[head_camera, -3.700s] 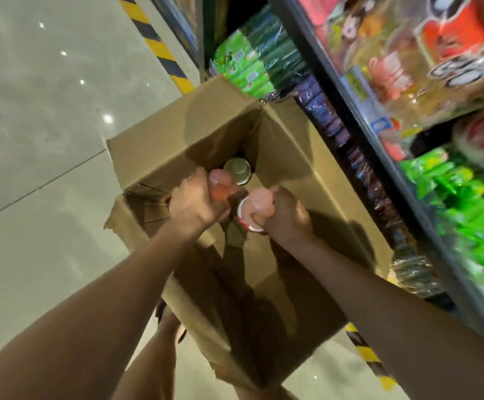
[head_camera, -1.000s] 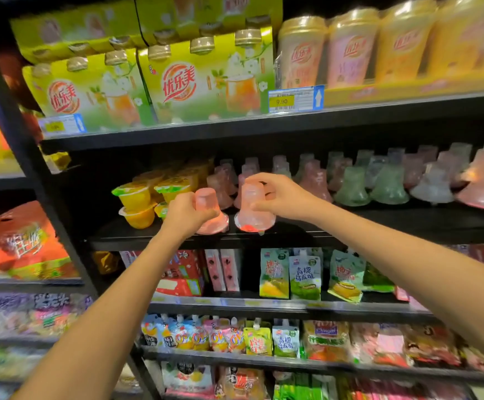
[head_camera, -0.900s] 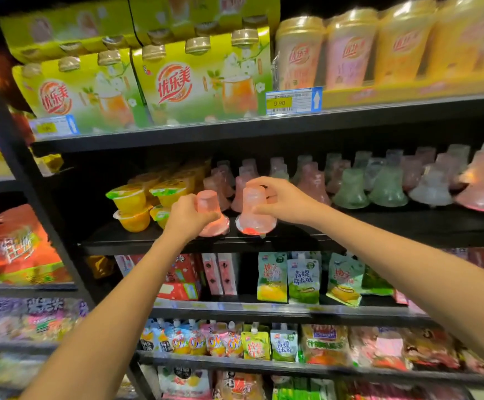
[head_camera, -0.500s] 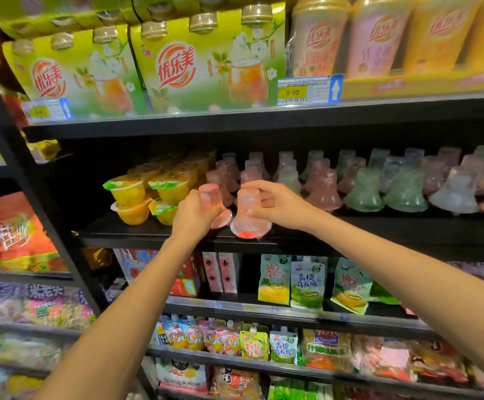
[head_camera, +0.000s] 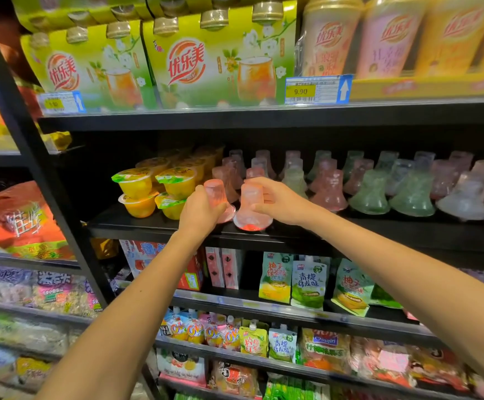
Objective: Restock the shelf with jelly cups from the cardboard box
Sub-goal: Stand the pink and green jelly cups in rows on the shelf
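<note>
As our left hand (head_camera: pixel 199 213) and right hand (head_camera: pixel 275 202) lowered two gripped pink jelly cups (head_camera: pixel 251 207) onto the shelf (head_camera: pixel 350 229) (nearly stocked), we neared letting go.

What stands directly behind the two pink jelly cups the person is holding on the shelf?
Behind the left hand's cup and the right hand's cup, more pink jelly cups stand upside down in rows running to the back. The right hand covers part of them; the rear of the shelf is dark.

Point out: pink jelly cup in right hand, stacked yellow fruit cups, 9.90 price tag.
pink jelly cup (head_camera: pixel 251 206): head view, mid body.
yellow fruit cups (head_camera: pixel 137 192): head view, left stack.
9.90 price tag (head_camera: pixel 300 91): head view, yellow field.
</note>
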